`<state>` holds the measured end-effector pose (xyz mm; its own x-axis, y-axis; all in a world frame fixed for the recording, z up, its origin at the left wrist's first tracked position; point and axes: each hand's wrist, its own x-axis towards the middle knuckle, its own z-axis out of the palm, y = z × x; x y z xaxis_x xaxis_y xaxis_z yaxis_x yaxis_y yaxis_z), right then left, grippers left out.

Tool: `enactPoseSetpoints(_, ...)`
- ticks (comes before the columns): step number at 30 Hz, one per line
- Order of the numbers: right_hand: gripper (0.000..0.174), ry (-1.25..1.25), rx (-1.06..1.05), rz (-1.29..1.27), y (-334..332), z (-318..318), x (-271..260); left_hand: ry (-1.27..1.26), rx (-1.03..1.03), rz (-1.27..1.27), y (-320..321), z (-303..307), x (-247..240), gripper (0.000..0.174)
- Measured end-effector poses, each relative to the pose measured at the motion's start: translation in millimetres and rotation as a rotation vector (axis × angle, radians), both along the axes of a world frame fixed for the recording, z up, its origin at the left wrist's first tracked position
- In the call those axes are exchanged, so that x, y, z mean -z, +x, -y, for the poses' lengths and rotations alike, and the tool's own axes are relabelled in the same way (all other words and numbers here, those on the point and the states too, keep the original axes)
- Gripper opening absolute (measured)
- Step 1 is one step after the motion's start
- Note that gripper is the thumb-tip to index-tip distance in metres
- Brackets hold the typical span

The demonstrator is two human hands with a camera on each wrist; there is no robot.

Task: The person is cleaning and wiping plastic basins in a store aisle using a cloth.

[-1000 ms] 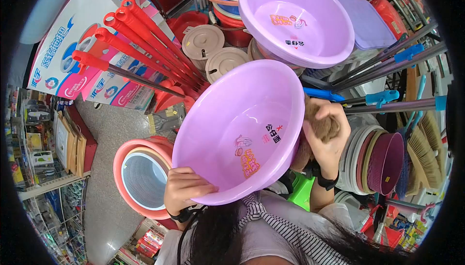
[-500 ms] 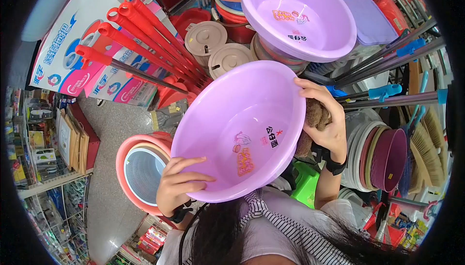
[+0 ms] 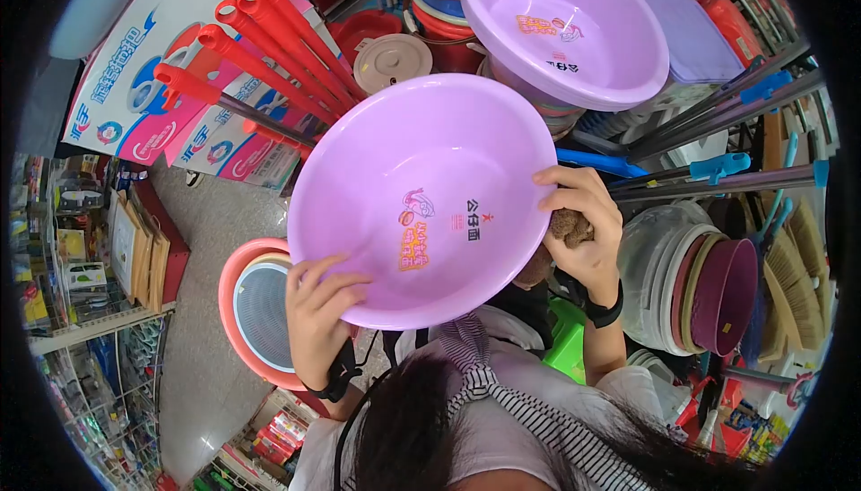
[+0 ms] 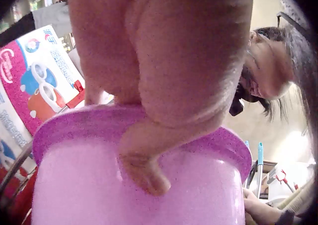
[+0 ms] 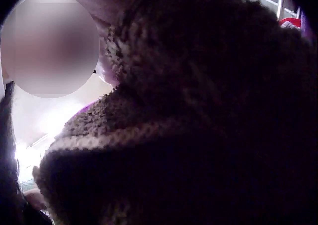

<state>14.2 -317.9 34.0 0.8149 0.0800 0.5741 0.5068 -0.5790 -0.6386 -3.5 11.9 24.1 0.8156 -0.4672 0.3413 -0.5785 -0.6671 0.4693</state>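
Shifted leftward and outward since the frame half a second ago, the lilac plastic basin (image 3: 368, 168) now hides one of the two beige bucket lids that showed beyond it. It is held in the air, tilted with its printed floor toward the head camera, between the two hands. At its near-left rim the left hand (image 3: 316, 325) pinches the edge, fingers over the inside and thumb against the outer wall, as the left wrist view shows. At its right rim the right hand (image 3: 595, 244) curls its fingertips over the edge, with a bunched brown knit item (image 3: 571, 227) in its grip; the cloth hides where that thumb presses.

Thin-walled and glossy, the basin should be light for its width, fairly stiff, a little springy at the lip and apt to slide under smooth fingers. Its turned-out rim, taken at opposite sides, looks the best hold; the cloth may weaken the right grasp.

Beyond the basin are the remaining beige lid (image 3: 393, 65) and, farther right, a matching lilac basin (image 3: 619, 29). Left of it stand red looped handles (image 3: 244, 29) and a pale blue perforated basket (image 3: 267, 316); well to its right, a maroon basket (image 3: 725, 298).
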Motion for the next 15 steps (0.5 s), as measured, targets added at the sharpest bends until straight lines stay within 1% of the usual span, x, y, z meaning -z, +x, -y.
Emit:
enactPoseSetpoints(1,0.036,-0.030,0.028,0.033,0,-3,-1,0.005,0.039,-0.050,1,3,2,0.017)
enactPoseSetpoints(2,0.036,-0.030,0.027,0.033,0,-7,-3,0.006,0.038,-0.050,0,6,3,0.017)
enactPoseSetpoints(4,0.036,-0.094,0.077,0.100,-1,-17,-5,-0.027,0.047,-0.080,-3,18,5,0.026)
enactPoseSetpoints(5,0.037,-0.107,0.100,0.121,-2,-21,-5,-0.059,0.054,-0.047,-3,25,5,0.032)
enactPoseSetpoints(6,0.037,-0.106,0.099,0.120,-3,-25,-5,-0.059,0.053,-0.048,-4,35,1,0.032)
enactPoseSetpoints(8,0.038,-0.171,0.105,0.161,-4,-32,-6,-0.170,-0.005,-0.088,-5,57,-11,0.040)
enactPoseSetpoints(9,0.038,-0.175,0.080,0.143,-7,-36,-5,-0.148,0.026,-0.093,-4,61,-5,0.035)
enactPoseSetpoints(10,0.038,-0.174,0.077,0.144,-8,-38,-4,-0.148,0.023,-0.091,-5,63,1,0.035)
enactPoseSetpoints(12,0.039,-0.157,0.031,0.105,-9,-40,-5,-0.052,0.040,-0.079,-4,66,11,0.033)
enactPoseSetpoints(13,0.038,-0.100,-0.048,0.065,-6,-33,-5,-0.052,0.045,-0.077,-2,63,14,0.033)
enactPoseSetpoints(14,0.038,-0.100,-0.043,0.064,-5,-31,-4,-0.096,0.057,-0.034,0,59,17,0.030)
enactPoseSetpoints(15,0.036,0.005,0.015,0.088,-5,-30,0,-0.141,0.069,0.008,1,55,18,0.027)
